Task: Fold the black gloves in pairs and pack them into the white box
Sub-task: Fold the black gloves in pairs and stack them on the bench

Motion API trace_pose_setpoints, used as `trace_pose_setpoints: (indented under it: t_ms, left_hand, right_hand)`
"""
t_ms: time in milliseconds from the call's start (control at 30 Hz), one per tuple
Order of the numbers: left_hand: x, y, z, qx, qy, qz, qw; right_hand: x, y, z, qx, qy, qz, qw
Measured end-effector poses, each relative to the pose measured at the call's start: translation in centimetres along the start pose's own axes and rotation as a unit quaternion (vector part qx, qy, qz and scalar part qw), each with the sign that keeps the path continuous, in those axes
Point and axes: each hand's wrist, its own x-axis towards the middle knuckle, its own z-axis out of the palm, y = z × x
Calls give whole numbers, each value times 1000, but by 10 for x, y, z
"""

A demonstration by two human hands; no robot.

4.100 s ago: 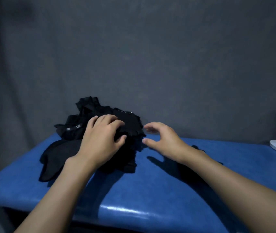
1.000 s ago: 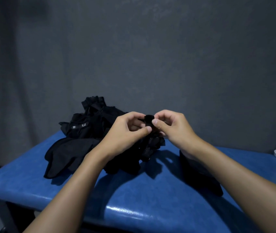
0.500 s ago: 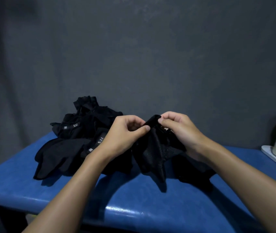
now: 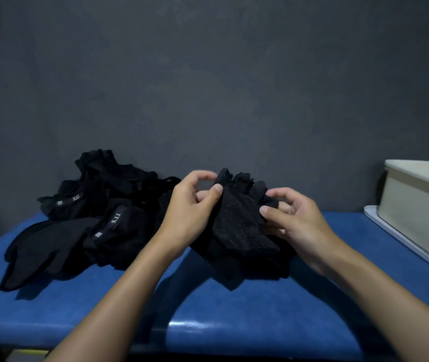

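Note:
A black glove (image 4: 237, 218) with fine dotted texture hangs above the blue table between my two hands. My left hand (image 4: 192, 210) pinches its upper edge between thumb and fingers. My right hand (image 4: 294, 218) grips its right side with curled fingers. More black fabric lies on the table under the held glove. A pile of black gloves (image 4: 90, 205), some with small white labels, lies to the left. The white box (image 4: 422, 202) stands at the far right, cut off by the frame edge.
The blue padded table (image 4: 234, 309) runs across the view, its front edge near the bottom. A white tray or lid (image 4: 401, 239) lies under the box. A dark grey wall stands right behind the table.
Both hands have carried the glove to the right, away from the pile, and spread it wider. My right hand has shifted from the top edge down to the glove's right side.

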Motion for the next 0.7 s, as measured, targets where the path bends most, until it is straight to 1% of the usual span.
trace_pose_setpoints:
  t_ms: [67, 167, 267, 333, 433, 500, 567, 633, 667, 700]
  left_hand:
    - [-4, -3, 12, 4, -21, 7, 1000]
    - [-8, -4, 32, 25, -42, 33, 998]
    - [-10, -9, 54, 32, -42, 14, 999]
    - [-13, -11, 66, 25, -45, -6, 999]
    - [-19, -11, 81, -20, -80, -41, 996]
    - [-22, -9, 89, -38, -112, -41, 992]
    - [-23, -9, 94, -24, -128, -38, 991]
    - [-20, -15, 95, -8, -114, -40, 993]
    - [-18, -19, 94, 25, -104, -37, 994]
    - [-16, -23, 91, 81, -105, -25, 991]
  right_hand:
    - [-2, -3, -10, -4, 30, -13, 999]
    - [-5, -6, -28, -46, 77, -37, 995]
    - [-8, -7, -47, -113, 110, -50, 986]
    - [-12, -8, -59, -119, 97, -21, 988]
    - [-23, -8, -79, -129, 30, 29, 991]
    - [-30, -9, -88, -143, 28, 28, 989]
    - [-34, -12, -96, -158, 72, 12, 985]
    - [-35, -15, -107, -180, 113, 2, 977]
    - [-36, -16, -114, -187, 123, 4, 975]
    - [-37, -17, -119, -192, 126, 9, 973]
